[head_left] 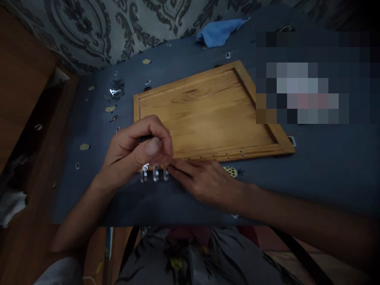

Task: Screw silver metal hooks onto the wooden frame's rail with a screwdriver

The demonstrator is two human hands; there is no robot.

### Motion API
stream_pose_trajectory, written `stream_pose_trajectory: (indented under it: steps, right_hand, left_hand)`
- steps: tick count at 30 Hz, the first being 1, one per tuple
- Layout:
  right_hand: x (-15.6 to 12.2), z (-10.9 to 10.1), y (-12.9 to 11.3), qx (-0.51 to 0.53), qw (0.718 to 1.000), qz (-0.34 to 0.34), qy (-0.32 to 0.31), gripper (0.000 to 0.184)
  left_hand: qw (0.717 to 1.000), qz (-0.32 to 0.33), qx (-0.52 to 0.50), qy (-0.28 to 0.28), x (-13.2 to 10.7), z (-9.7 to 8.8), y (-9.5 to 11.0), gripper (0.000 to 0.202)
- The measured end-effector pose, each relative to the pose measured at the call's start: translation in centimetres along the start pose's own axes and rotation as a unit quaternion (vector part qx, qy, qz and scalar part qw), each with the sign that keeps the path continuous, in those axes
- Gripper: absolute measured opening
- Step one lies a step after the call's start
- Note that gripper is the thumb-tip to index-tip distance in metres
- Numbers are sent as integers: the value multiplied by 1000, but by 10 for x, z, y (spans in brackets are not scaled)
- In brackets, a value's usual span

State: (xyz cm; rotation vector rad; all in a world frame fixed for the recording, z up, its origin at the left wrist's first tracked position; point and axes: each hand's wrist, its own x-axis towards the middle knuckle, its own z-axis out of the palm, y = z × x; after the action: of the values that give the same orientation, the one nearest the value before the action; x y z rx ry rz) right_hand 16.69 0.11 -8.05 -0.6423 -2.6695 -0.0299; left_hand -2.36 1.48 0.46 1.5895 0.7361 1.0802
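Observation:
My left hand [135,148] is curled into a pinch at the near left corner of a wooden tray [208,114], thumb pressed against the fingers; what it grips is too small to name. Just below it, three small shiny metal clips [154,174] stand in a row on the blue cloth. My right hand [202,180] lies flat on the cloth beside the clips, fingers stretched out towards them and touching the tray's front edge. Nothing shows inside the right hand.
A blue cloth [311,170] covers the table. Small metal parts [115,92] and round yellow perforated discs [84,147] are scattered at the left. A light blue rag [219,31] lies at the far edge. A blurred patch covers the right. Wooden floor lies to the left.

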Motion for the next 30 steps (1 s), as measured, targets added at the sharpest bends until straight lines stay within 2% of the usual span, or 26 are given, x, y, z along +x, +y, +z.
stream_pose_trajectory:
  steps: [4, 9, 18, 24, 30]
  right_hand:
    - [0, 2, -1, -8, 1000, 2, 3, 32]
    - [0, 1, 0, -5, 1000, -4, -11, 33]
    - [0, 0, -1, -12, 1000, 5, -21, 33]
    - [1, 0, 0, -9, 999, 7, -31, 32]
    - [-1, 2, 0, -8, 1000, 6, -18, 34]
  left_hand:
    - [999, 15, -40, -9, 4, 5, -1, 24]
    - [999, 28, -16, -11, 3, 7, -1, 25]
    - [994, 47, 51, 87, -4, 14, -6, 20]
    - [995, 42, 39, 85, -3, 13, -4, 23]
    - [995, 29, -25, 96, -1, 16, 0, 26]
